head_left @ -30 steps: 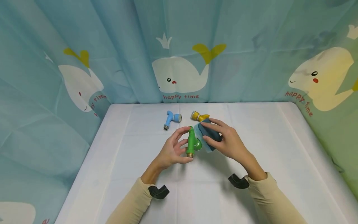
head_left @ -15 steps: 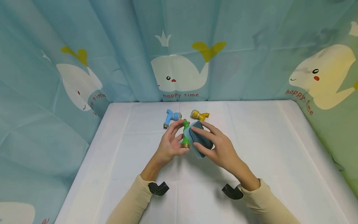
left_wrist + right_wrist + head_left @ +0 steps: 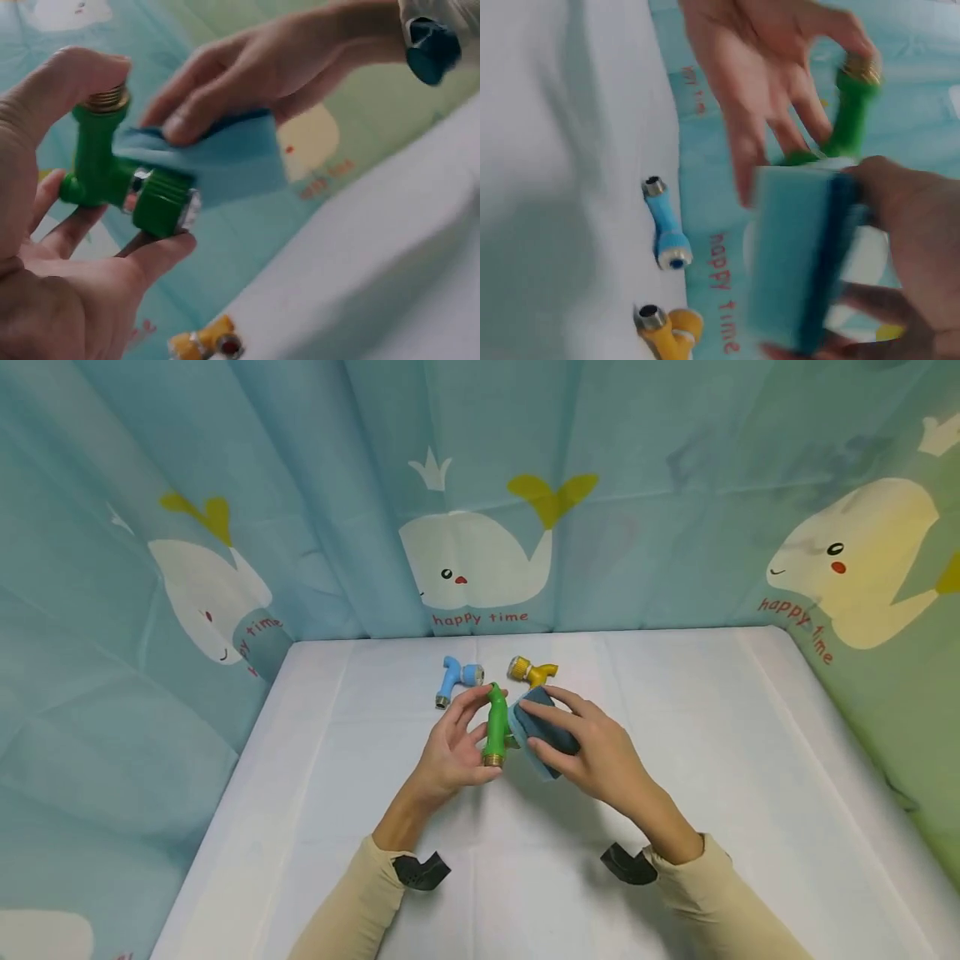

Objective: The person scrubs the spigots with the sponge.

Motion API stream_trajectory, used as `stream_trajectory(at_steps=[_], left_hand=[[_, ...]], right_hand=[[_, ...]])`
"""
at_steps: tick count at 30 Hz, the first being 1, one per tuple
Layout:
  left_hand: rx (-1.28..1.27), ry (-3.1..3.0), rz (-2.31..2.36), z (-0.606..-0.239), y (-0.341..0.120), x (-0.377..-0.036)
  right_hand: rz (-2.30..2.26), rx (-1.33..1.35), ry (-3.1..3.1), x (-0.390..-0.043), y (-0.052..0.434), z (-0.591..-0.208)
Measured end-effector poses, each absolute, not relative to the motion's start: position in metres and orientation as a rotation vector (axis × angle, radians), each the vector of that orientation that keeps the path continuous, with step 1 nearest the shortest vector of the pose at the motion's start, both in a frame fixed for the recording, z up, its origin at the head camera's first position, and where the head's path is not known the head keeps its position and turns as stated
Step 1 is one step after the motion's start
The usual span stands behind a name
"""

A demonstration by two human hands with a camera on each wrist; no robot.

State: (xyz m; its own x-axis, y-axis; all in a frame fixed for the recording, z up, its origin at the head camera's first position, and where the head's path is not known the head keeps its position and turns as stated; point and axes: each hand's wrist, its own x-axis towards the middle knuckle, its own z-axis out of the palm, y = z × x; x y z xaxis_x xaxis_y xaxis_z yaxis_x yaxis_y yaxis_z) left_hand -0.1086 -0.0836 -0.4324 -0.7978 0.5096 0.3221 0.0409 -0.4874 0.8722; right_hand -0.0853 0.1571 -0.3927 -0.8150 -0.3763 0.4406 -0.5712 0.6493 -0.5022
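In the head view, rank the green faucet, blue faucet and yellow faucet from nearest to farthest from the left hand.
1. green faucet: held in the left hand itself.
2. blue faucet: on the table just beyond the left hand's fingertips.
3. yellow faucet: farther right, behind the right hand's sponge.

head cam: high, looking forward-down over the desk (image 3: 675, 710). Wrist cams: close-up, facing each other across the green tap (image 3: 495, 727). All three share the tap and sponge (image 3: 543, 731).
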Motion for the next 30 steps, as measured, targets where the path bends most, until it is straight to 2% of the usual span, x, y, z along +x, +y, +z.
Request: stream_trajectory(at_steps=[8, 12, 15, 20, 26, 30], left_hand=[[0.944, 1.396, 2.235, -0.43, -0.091, -0.108], [0.95, 1.364, 2.253, -0.43, -0.093, -0.109], [0.908, 1.352, 2.284, -0.432, -0.092, -0.11], [0.817, 1.316, 2.368, -0.438, -0.089, -0.111], [0.62, 1.236, 2.446, -0.445, -0.087, -0.11], [0.563, 1.166, 2.503, -0.442, -0.085, -0.112]], right_hand=[[1.325, 0.833, -2.555, -0.096, 0.166, -0.39], [1.226, 0.792, -2.635, -0.095, 0.169, -0.395], [1.224, 0.733, -2.601, -0.094, 0.169, -0.396], [1.257, 0.785, -2.553, -0.092, 0.16, -0.399], [1.135, 0.691, -2.57, -0.092, 0.16, -0.405], [1.1, 0.742, -2.523, -0.092, 0.155, -0.399]])
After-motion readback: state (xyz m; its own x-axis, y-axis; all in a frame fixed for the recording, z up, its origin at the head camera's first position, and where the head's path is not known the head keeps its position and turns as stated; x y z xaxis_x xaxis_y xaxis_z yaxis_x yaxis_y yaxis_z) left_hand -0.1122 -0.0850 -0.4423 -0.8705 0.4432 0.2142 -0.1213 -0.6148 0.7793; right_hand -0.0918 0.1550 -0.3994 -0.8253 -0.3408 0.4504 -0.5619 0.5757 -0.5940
